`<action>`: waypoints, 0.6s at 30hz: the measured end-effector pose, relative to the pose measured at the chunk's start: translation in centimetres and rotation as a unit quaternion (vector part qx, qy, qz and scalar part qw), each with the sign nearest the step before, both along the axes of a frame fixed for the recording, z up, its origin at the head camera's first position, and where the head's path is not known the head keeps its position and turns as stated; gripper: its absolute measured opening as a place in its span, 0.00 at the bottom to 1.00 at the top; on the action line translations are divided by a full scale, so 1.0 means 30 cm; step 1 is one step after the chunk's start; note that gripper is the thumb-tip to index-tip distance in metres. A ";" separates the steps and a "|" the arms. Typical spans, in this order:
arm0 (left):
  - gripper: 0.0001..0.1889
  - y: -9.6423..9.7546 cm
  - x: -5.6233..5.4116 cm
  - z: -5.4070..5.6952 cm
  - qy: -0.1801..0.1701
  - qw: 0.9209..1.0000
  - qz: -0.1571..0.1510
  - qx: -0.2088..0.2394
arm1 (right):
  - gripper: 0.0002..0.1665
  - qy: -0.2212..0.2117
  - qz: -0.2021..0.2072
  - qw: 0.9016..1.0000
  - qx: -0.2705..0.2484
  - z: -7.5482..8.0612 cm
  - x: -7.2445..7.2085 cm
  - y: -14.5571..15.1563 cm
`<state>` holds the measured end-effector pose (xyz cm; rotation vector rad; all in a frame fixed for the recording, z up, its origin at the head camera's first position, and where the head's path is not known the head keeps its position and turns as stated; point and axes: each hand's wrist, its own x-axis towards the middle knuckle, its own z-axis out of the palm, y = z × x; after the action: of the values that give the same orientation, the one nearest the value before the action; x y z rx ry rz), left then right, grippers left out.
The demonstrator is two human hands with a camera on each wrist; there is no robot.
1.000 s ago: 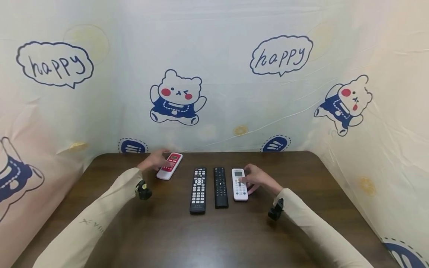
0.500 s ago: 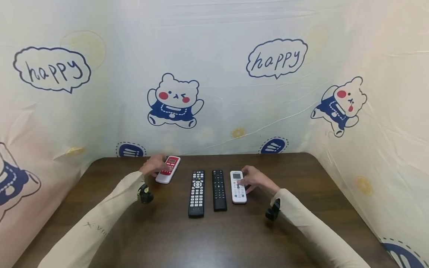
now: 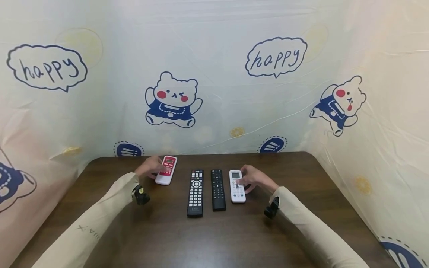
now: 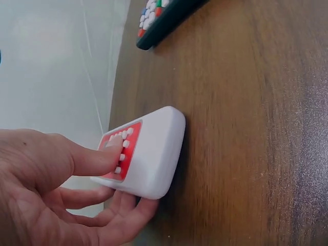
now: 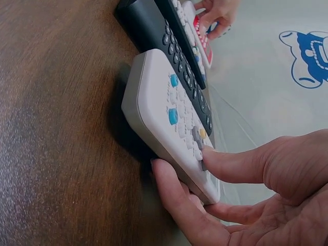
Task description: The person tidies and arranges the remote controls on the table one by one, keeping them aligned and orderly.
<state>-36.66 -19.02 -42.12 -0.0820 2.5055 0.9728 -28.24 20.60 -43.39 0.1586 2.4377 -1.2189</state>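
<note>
Four remotes would be several: a red-and-white remote control (image 3: 163, 178) lies at the left, tilted slightly, and my left hand (image 3: 149, 167) grips it, thumb on the red button panel and fingers at its side and underneath. In the left wrist view its white end (image 4: 159, 154) faces the camera. At the right, my right hand (image 3: 256, 178) pinches a white remote control (image 3: 237, 195), thumb on the buttons, fingers along its edge. The right wrist view shows blue, grey and yellow buttons on this white remote (image 5: 154, 97). Its screen end is partly hidden by the thumb there.
Between the hands lie a wide black remote with white buttons (image 3: 195, 211) and a slimmer black remote (image 3: 219, 204), side by side on the brown wooden table (image 3: 214, 242). A printed curtain (image 3: 221, 93) stands right behind the table's far edge.
The red-and-white remote in my left hand has turned a little more upright in the head view and shifted slightly left. My right hand keeps its hold on the white remote. The head view has shifted slightly.
</note>
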 end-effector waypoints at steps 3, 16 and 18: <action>0.23 -0.024 0.007 -0.007 -0.005 1.000 -0.004 0.010 | 0.34 -0.007 -0.001 1.000 0.006 -0.003 0.007 -0.005; 0.25 -0.071 0.007 0.033 -0.046 0.994 0.050 0.087 | 0.36 -0.020 -0.006 1.000 0.006 0.010 0.003 -0.011; 0.25 -0.073 0.006 0.039 -0.043 0.993 0.051 0.094 | 0.36 -0.023 -0.002 1.000 0.003 0.013 0.001 -0.011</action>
<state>-36.47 -21.19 -40.97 -0.1896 2.3391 1.2164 -28.22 20.28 -43.00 0.1907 2.4020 -1.1975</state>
